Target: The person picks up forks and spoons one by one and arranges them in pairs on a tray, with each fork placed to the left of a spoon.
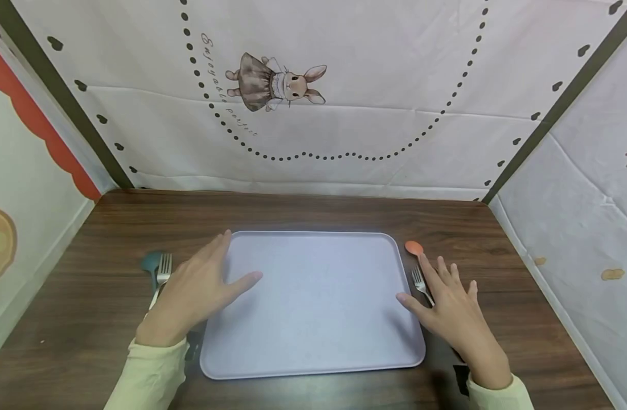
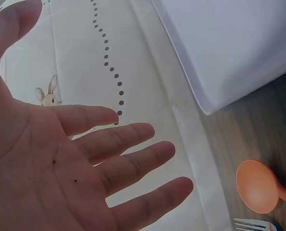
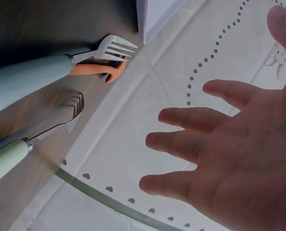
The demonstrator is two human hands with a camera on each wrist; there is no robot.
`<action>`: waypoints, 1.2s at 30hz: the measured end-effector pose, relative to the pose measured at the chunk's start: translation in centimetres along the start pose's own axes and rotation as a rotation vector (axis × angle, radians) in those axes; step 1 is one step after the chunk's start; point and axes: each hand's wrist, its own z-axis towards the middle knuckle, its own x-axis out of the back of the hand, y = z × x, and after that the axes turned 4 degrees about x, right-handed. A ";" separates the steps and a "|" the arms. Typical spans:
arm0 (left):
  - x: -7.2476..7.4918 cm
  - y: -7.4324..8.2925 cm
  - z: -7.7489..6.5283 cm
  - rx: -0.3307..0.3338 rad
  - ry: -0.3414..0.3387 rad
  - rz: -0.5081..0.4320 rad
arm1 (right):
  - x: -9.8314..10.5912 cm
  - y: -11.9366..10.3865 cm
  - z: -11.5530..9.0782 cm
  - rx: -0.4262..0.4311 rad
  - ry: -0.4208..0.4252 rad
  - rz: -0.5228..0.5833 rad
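A pale lilac rectangular tray (image 1: 318, 307) lies flat on the wooden table. My left hand (image 1: 192, 287) is over its left edge, fingers extended and thumb spread; its palm holds nothing. Left of that hand lie a teal spoon (image 1: 151, 262) and a fork (image 1: 164, 269), their handles partly hidden. At the tray's right edge, my right hand (image 1: 454, 310) spreads its fingers, also holding nothing. By it lie an orange spoon (image 1: 413, 247) and a metal fork (image 1: 419, 280). In the right wrist view, one fork (image 3: 111, 47) has a blue handle, another fork (image 3: 74, 110) a light green one.
A white cloth wall (image 1: 344, 131) with a printed rabbit rises behind the table (image 1: 292, 210). Side walls stand left and right. A black object (image 1: 462, 378) shows partly by the right wrist.
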 end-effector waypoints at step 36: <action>0.2 -1.2 0.1 0.054 -0.059 -0.018 | 0.0 0.5 -1.2 -0.016 -0.065 -0.019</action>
